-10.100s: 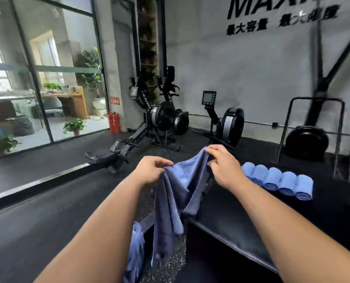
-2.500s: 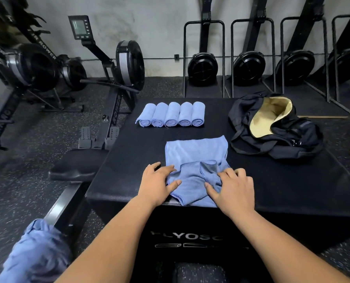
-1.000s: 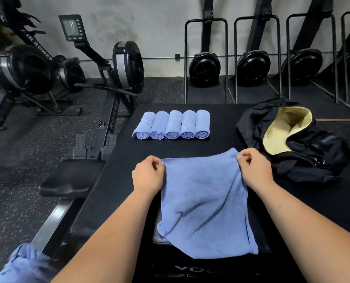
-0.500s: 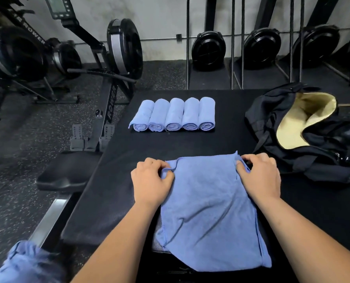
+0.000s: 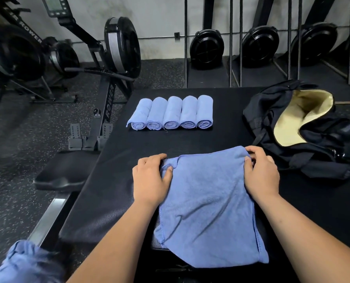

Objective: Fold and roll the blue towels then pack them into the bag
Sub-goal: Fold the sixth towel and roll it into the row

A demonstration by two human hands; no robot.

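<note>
Crumpled blue cloth cut off at lower-left corner. Five rolled towels counted, one bag. Flat towel far corners pinched by left hand, right hand.

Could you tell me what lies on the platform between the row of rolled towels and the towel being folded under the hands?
Nothing: in the head view, only bare black platform top separates the rolled towels from the flat towel.
</note>
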